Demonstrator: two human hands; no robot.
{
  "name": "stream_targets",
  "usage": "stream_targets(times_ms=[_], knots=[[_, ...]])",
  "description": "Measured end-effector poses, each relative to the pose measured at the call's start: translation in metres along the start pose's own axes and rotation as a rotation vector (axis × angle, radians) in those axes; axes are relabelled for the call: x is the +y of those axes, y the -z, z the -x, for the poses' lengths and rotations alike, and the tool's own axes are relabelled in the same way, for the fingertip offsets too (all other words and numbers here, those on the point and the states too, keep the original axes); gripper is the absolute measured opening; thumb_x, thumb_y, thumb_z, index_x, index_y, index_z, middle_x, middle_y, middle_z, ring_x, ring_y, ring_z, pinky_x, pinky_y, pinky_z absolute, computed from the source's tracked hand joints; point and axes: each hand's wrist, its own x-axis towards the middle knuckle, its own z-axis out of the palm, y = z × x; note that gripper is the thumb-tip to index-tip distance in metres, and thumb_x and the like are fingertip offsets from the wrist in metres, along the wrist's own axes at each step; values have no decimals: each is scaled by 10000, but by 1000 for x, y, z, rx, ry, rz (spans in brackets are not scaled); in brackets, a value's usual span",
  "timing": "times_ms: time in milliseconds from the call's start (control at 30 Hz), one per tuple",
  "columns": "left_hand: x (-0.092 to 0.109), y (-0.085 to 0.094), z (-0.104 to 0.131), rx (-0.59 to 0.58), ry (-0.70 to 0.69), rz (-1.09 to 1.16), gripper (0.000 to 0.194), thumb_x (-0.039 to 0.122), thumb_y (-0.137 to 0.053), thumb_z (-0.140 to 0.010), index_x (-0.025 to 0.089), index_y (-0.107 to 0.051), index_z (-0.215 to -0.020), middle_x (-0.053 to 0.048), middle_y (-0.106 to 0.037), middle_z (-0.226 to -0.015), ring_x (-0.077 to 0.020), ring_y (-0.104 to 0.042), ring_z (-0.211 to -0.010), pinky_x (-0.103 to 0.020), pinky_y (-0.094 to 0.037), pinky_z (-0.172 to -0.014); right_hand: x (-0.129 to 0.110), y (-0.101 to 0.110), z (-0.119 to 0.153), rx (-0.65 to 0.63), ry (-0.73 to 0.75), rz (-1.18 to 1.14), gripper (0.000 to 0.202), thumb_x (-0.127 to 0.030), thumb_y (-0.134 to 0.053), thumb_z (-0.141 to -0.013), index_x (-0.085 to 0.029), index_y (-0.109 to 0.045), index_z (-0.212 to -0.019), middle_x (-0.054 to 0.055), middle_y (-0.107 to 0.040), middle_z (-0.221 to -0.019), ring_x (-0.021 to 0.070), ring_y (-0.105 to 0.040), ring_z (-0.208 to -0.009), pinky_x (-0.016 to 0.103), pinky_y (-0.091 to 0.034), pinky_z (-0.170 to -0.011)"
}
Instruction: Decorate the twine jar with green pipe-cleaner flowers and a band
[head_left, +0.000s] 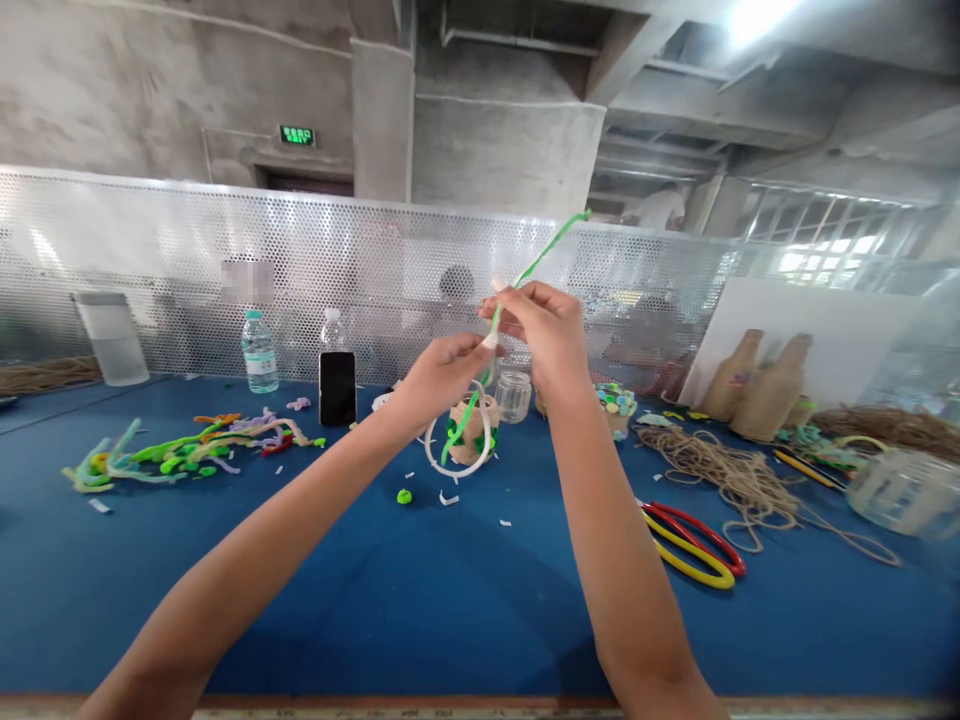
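A fuzzy green pipe cleaner [553,245] is pinched between the fingers of my right hand [551,325], its upper end pointing up to the right. Lower on the same strand, my left hand [442,372] grips it between thumb and fingers. Its lower end hangs below my hands. A thin white loop [429,455] also dangles beneath my left hand; what it is fixed to is hidden. Behind it on the table stands a twine-wrapped jar [469,415] with green tufts, partly covered by the loop and strand.
Pipe cleaners [180,450] lie heaped at left, near a phone [337,390] and a water bottle [259,355]. Scissors [697,550] lie beside my right forearm. Twine [712,470], wrapped bottles [772,390] and a glass jar [904,490] are at right. A perforated panel [172,260] borders the back.
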Motion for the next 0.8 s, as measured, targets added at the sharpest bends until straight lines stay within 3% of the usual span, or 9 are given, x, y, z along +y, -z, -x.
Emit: stream_targets(times_ms=[133,300,667,800], knots=[[0,-2,0,34,66,115,212,322,-560,-841,161,-610,-712,42,-360,-521,-39,-292,-413,-202,-232,-410,2,-1,0,-14,-26,2,241,-294,-615,-752,-185,-488,-579,26,-655,-685,150,-665,-731,238,-509,-622],[1,-3,1,56,57,61,104,231,-610,-785,146,-640,-733,27,-504,-581,-27,-337,-425,-198,-309,-455,5,0,-3,-28,-41,-20,208,-332,-580,-777,-172,-557,-645,29,-657,-708,148,-664,-723,269,-532,-684],[-23,17,18,-105,85,-252,187,316,-583,-763,152,-651,-705,15,-495,-545,-62,-329,-449,-242,-256,-468,18,11,-9,-59,-206,-217,173,-210,-523,-810,-141,-628,-692,76,-687,-799,165,-673,-787,303,-532,-775],[-32,31,26,-171,118,-262,200,338,-586,-746,165,-684,-749,-19,-563,-611,-96,-428,-517,-255,-305,-508,20,9,-10,-69,-245,-279,171,-190,-525,-812,-136,-639,-696,82,-692,-812,172,-671,-802,305,-537,-771]])
